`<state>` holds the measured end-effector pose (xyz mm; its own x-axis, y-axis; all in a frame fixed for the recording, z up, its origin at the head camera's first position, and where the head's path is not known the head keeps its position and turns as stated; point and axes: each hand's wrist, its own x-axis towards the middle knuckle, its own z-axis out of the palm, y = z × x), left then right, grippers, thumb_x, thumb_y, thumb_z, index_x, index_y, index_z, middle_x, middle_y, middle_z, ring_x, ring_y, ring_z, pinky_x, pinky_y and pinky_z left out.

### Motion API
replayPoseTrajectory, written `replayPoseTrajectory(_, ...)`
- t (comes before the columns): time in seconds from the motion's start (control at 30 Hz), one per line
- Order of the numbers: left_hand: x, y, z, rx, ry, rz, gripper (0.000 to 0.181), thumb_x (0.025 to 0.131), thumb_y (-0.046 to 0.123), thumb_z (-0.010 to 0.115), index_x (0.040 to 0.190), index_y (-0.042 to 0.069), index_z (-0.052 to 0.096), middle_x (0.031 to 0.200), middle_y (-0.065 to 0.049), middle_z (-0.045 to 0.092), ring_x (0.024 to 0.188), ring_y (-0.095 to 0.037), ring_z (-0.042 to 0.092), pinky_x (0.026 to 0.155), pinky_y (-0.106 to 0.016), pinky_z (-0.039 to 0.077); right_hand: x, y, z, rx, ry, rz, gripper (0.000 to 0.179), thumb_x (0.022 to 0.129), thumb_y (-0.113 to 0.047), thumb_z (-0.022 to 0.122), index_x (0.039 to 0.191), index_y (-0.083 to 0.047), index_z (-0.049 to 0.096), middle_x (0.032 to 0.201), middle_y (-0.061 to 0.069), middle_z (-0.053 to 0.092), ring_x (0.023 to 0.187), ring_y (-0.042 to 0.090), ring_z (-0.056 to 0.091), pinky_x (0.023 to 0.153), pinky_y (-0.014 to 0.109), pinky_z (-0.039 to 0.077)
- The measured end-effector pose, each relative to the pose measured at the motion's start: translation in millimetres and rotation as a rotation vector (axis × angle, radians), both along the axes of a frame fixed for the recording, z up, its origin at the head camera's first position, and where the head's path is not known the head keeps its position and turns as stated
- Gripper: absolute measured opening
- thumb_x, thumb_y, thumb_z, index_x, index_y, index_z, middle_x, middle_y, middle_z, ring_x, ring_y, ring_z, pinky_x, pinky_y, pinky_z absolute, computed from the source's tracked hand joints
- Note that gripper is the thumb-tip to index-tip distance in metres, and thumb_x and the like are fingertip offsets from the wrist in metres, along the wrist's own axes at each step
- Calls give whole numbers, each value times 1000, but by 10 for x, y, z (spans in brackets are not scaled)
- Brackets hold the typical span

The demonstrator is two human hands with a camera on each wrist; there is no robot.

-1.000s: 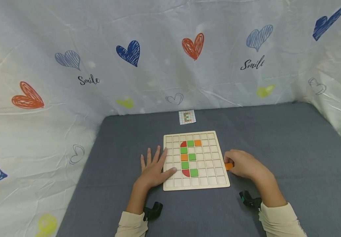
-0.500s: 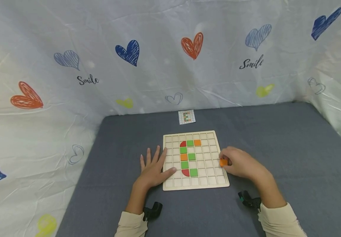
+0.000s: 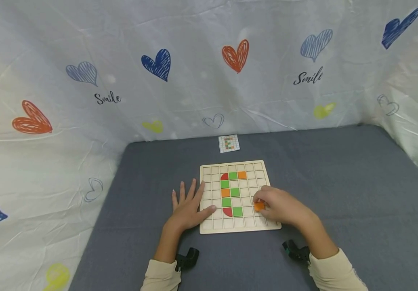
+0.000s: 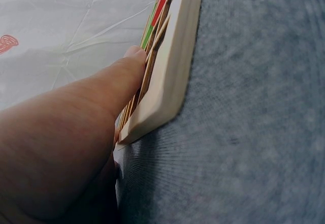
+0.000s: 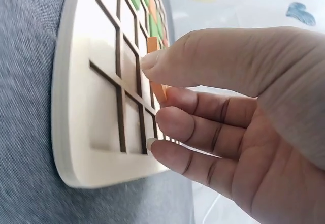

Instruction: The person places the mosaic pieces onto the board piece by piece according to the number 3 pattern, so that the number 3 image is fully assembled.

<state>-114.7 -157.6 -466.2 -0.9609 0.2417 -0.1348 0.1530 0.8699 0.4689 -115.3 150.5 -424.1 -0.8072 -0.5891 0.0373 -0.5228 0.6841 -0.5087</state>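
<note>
A wooden grid board [image 3: 240, 230] lies on the table, its square cells partly filled with coloured tiles. Red quarter-round tiles [image 3: 227, 211], green square tiles [image 3: 237, 211] and orange square tiles [image 3: 242, 175] stand in a pattern left of its middle. My right hand [image 3: 283, 207] is over the board's right side, pinching an orange square tile [image 3: 259, 206] between thumb and forefinger. In the right wrist view that tile [image 5: 154, 46] is tilted above the cells. My left hand [image 3: 187, 213] lies spread at the board's left edge, the thumb resting on the frame and cells.
Behind the board lies a small printed card [image 3: 229, 143] showing a coloured grid pattern. A grey cloth [image 3: 150, 169] covers the table. A white curtain [image 3: 194, 24] with printed hearts hangs behind and to the sides.
My right hand has carried the orange tile leftward from beyond the board's right edge to above its right-hand cells. My left hand stays in place.
</note>
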Motion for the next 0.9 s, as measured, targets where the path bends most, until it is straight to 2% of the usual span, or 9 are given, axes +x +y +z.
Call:
replayPoseTrajectory(0.5, 7, -3, -12, -14, 3, -3, 93, 91, 68, 55, 162, 21, 19, 168, -8, 4, 149, -40, -15, 111, -65, -14, 24, -205, -154, -64, 33, 90, 20, 81, 2, 75, 96, -10, 75, 87, -5, 58, 75, 8, 51, 69, 29, 48)
replayPoseTrajectory(0.9, 17, -2, 11, -4, 2, 1, 92, 91, 67, 56, 162, 21, 21, 168, -9, 5, 149, -41, -14, 111, -66, -14, 5, -201, -218, -141, 12, 118, 23, 82, 5, 76, 100, -10, 77, 94, -4, 61, 85, 11, 59, 76, 31, 51)
